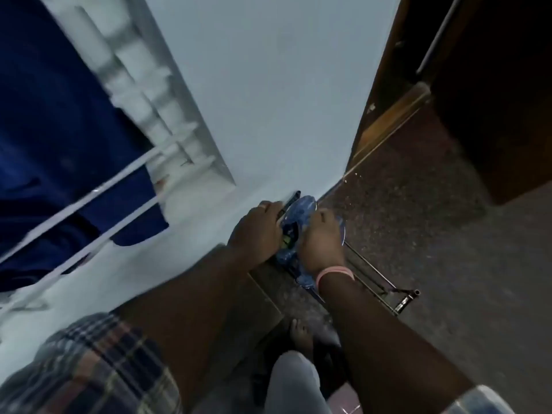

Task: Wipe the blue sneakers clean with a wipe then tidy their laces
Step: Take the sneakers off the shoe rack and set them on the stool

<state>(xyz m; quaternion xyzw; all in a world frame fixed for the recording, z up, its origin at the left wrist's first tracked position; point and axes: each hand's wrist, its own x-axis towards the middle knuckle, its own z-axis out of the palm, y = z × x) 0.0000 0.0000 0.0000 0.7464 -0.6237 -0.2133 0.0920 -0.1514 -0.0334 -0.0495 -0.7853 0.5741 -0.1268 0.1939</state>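
Mid-frame: blue sneakers [300,215], blurred, mostly hidden by your hands | left hand [257,231] curls onto one side | right hand [321,243] grips the other | laces indistinct

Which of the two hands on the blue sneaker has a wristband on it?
The right hand, on the sneaker's floor side. A pink band circles its wrist. The left hand, on the wall side, has a bare wrist.
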